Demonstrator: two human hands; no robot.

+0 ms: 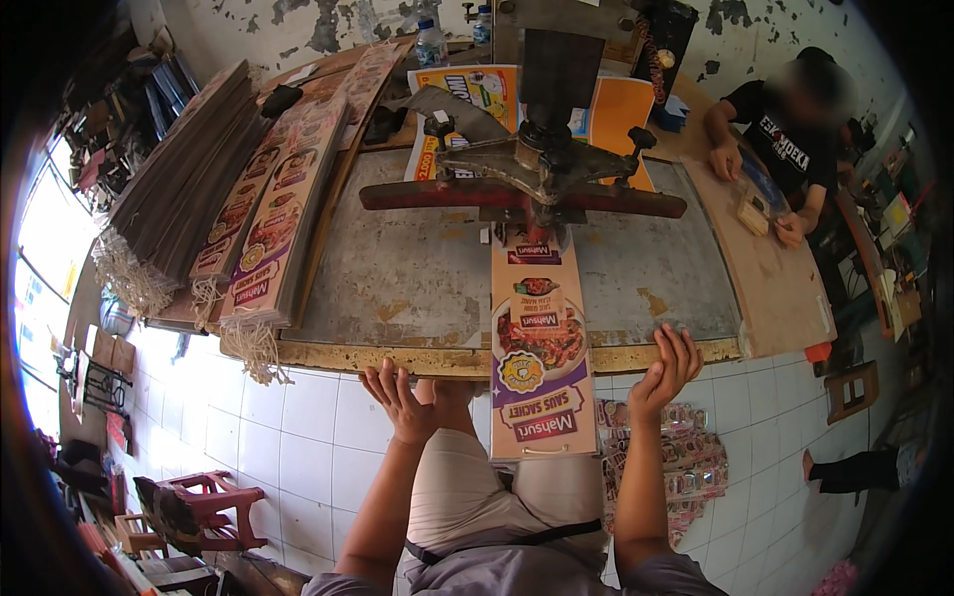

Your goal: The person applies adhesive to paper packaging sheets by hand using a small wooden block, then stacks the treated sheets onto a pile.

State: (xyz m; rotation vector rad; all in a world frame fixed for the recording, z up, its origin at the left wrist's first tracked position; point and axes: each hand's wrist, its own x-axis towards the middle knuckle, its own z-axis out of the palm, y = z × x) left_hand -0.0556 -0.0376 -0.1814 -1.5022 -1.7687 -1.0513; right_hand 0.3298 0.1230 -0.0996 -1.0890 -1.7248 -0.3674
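A long printed card strip (542,382) with food pictures lies lengthwise on the grey metal bed (397,268) of a press. Its far end is under the press head (537,164), and the near end hangs over the table's front edge towards my lap. At that edge, left of the strip, my left hand (399,402) rests with its fingers apart and holds nothing. My right hand (668,375) is at the edge on the strip's other side, fingers stretched out and nothing in them. Neither hand touches the strip.
Stacked matching strips (283,214) with white strings lie at the left, beside a taller grey stack (179,184). Cut-out printed scraps (681,467) cover floor tiles at the right. A co-worker (790,139) handles a small item at the table's right side. A red stool (214,502) stands lower left.
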